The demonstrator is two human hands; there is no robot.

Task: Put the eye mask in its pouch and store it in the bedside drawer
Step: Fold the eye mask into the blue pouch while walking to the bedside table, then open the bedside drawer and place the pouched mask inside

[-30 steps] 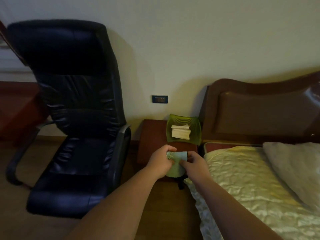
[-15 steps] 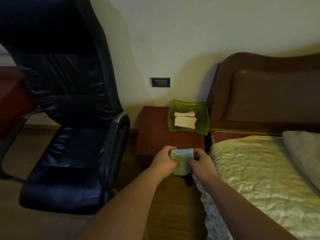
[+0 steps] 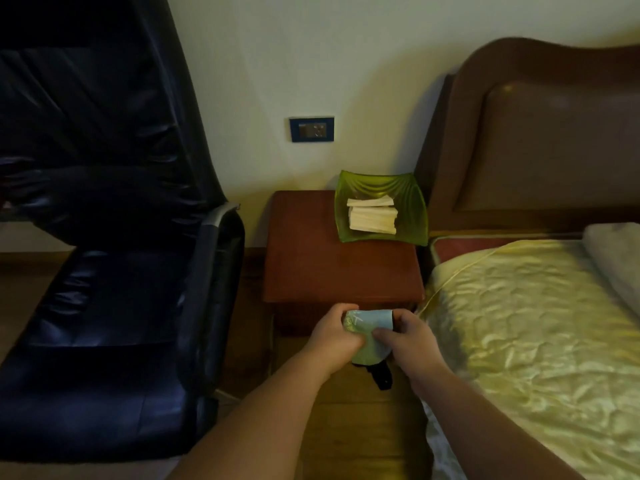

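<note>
A small pale blue-green pouch [image 3: 369, 332] is held between both hands just in front of the brown bedside table [image 3: 341, 268]. My left hand [image 3: 334, 336] grips its left side and my right hand [image 3: 408, 336] pinches its right side. A black piece, probably the eye mask or its strap [image 3: 381, 374], hangs out below the pouch. The table's front, where a drawer would be, is mostly hidden behind my hands and looks shut.
A green glass dish [image 3: 412, 209] with folded white napkins stands on the table's back right. A black leather office chair [image 3: 114, 271] stands close on the left. The bed with a yellow satin cover [image 3: 540, 327] and brown headboard [image 3: 540, 140] fills the right.
The view has moved closer to the bedside table and tilted down. Both hands keep hold of the pouch and have come nearer the table's front edge.
</note>
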